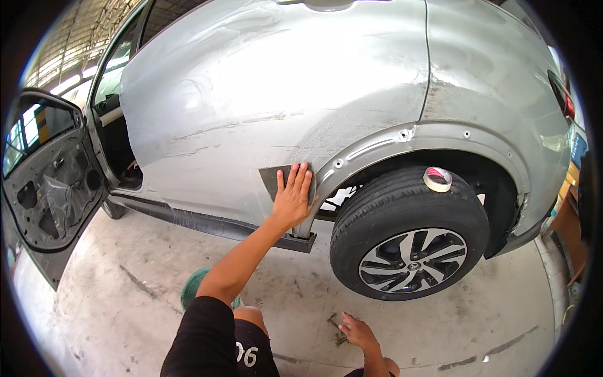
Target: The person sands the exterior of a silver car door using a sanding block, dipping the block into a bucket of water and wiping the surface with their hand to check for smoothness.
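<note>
My left hand (293,196) lies flat with fingers spread, pressing a dark grey sheet, which looks like sandpaper (269,181), against the silver car's rear door (207,169). The sheet sits low on the panel, beside the front of the wheel arch. Dark scrapes (239,124) run across the door above it. Lower down, to the right, my right hand (358,331) hangs over the floor near a small dark mark or object I cannot make out. Its fingers are partly apart, and nothing shows in them.
A roll of tape (438,180) rests on top of the rear tyre (377,220). The wheel-arch rim (383,143) is bare metal with holes. A green bucket (193,287) stands behind my left arm. At far left the front door (53,182) hangs open, its trim removed.
</note>
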Available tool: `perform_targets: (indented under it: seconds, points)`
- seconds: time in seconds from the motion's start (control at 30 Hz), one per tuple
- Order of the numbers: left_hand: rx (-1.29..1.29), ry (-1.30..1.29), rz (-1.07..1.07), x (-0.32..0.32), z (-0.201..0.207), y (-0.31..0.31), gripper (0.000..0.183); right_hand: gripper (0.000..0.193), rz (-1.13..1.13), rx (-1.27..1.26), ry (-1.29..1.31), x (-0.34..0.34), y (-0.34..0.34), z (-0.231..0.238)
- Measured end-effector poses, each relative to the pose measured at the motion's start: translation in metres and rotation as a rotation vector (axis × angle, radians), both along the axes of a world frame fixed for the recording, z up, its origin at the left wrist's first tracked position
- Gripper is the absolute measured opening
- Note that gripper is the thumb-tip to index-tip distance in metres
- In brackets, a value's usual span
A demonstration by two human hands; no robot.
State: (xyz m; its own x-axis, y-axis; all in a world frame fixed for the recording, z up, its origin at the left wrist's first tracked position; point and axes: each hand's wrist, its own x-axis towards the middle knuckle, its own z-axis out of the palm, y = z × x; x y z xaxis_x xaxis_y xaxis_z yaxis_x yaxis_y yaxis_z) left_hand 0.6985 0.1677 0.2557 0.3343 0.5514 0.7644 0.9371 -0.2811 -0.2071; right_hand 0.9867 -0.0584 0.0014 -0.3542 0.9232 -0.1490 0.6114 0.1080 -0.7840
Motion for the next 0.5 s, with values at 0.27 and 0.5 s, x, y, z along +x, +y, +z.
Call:
perform_targets:
  seconds: [0.27,0.5]
  points:
    - [0.278,-0.062,-0.204,0.089,0.083,0.001,0.067,0.059,0.084,0.031,-0.005,-0.023,-0.002,-0.022]
    - [-0.172,-0.063,0.084,-0.057,-0.136,-0.011,0.068,0.058,0.014,0.051,-0.043,-0.003,-0.01,-0.016]
